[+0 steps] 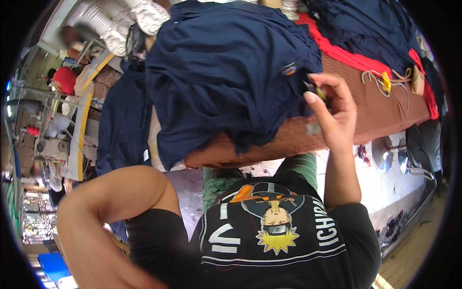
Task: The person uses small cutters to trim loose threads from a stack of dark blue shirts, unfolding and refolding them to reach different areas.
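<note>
You get bright, even daylight on the brown table (375, 115), soft shadow under its near edge, deep folds lost in the dark blue cloth (226, 72) on it, a bent black fisheye rim around it, and motion blur on your raised left arm (101, 226) below it.

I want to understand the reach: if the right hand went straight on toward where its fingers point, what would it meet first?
Most likely the heap of navy blue cloth garments: the right hand points left at its edge, already very close. Depth is uncertain.
</note>
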`<state>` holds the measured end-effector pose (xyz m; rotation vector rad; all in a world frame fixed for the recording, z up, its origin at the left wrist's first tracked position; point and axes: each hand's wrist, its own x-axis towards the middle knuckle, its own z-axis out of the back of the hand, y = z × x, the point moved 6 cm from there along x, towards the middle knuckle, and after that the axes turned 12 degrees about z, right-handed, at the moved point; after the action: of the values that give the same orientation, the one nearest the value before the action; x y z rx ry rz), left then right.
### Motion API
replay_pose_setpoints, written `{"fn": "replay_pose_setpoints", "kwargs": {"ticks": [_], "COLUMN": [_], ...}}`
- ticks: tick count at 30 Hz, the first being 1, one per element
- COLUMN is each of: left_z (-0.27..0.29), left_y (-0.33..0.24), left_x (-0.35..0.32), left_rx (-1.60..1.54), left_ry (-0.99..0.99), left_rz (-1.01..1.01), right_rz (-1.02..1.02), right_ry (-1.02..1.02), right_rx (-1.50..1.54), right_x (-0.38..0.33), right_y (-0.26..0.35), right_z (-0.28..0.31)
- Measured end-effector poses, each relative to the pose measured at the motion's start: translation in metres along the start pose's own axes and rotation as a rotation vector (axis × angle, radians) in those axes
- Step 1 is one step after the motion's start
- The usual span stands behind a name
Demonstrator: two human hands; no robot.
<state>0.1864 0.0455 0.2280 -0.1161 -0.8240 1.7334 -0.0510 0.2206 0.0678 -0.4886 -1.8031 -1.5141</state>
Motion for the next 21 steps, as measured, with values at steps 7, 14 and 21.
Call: {"fn": "replay_pose_setpoints", "kwargs": {"ticks": [7,14,21], "left_z": [-0.032,-0.075,-0.134], "left_y": [-0.019,0.096,0.056], "left_x": [-0.007,0.065,0.173], "left_rx": [-0.254,-0.41,-0.546], "left_ry": [0.524,0.231,-0.236], "left_rz": [-0.107,-0.033,-0.581], "right_rz": [-0.069,-0.098,0.069], "right_ry": [-0.028,-0.015,0.251], "right_rx": [-0.189,-0.229,-0.558], "right_x": [-0.011,-0.017,0.005], "right_y": [-0.004,-0.004,-0.001], "right_z": [0.024,0.03,0.005]}}
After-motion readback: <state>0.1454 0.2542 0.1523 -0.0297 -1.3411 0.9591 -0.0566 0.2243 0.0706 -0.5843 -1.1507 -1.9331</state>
